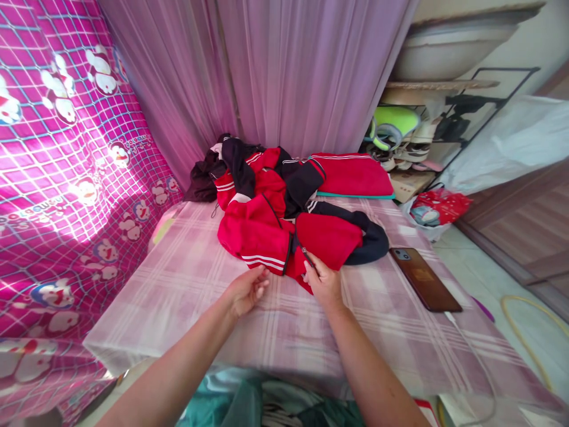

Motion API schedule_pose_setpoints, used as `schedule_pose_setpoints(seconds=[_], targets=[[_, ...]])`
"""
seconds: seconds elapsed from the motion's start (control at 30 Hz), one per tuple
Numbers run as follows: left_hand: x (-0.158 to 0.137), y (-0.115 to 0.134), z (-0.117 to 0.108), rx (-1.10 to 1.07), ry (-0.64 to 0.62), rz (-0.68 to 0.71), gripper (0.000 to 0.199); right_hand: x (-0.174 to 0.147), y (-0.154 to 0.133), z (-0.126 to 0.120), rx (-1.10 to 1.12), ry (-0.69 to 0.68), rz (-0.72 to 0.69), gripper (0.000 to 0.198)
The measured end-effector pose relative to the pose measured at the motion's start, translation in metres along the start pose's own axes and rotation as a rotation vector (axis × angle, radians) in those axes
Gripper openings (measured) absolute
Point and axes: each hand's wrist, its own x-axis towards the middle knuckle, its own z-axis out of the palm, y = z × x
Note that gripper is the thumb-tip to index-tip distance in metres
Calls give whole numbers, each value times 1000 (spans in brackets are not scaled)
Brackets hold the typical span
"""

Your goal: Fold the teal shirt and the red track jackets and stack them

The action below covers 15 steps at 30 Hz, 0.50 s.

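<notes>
A red and dark-blue jacket with white stripes lies bunched on the table in front of me. My right hand is closed on the jacket's near edge, thumb and fingers pinching it beside a zipper. Just below the striped part, my left hand is half curled with a gap between thumb and fingers, and nothing shows in it. Its fingertips are close to the cloth; whether they touch it I cannot tell. Behind lies a heap of more red and dark clothes. To its right is a flat, folded red garment.
A brown phone with a white cable lies on the checked tablecloth at the right. Purple curtains hang behind, pink patterned cloth at the left. A shoe rack and a bag with red contents stand at the right.
</notes>
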Motion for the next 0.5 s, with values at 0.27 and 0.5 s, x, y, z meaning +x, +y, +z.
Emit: schedule_pose_setpoints(seconds=[0.27, 0.5], targets=[[2, -7, 7, -207, -98, -14, 9, 1, -1, 1, 39, -6, 35, 39], [9, -7, 8, -291, -162, -52, 12, 0, -2, 1, 92, -6, 52, 41]])
